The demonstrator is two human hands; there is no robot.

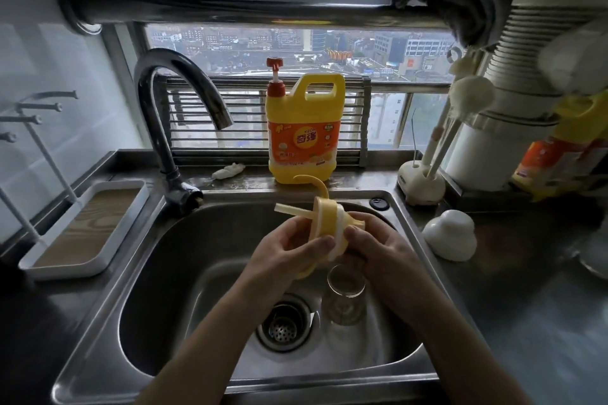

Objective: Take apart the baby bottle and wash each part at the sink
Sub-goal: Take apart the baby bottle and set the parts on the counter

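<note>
The baby bottle's glass body (344, 299) sits in the steel sink (158, 289) beside the drain strainer (284, 322), and above it I see my left hand (283, 253) and right hand (378, 246), each grip clamped on the yellow handled collar (324, 220), its white straw (289, 209) jutting up-left.

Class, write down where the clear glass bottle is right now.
Head view: the glass bottle sits inside the sink, just right of the drain, below the right hand gripping the yellow lid.

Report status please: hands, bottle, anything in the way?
Left hand, right hand: both grip yellow lid over sink. Glass bottle stands separate in sink, beside drain. Nothing in the way.
</note>
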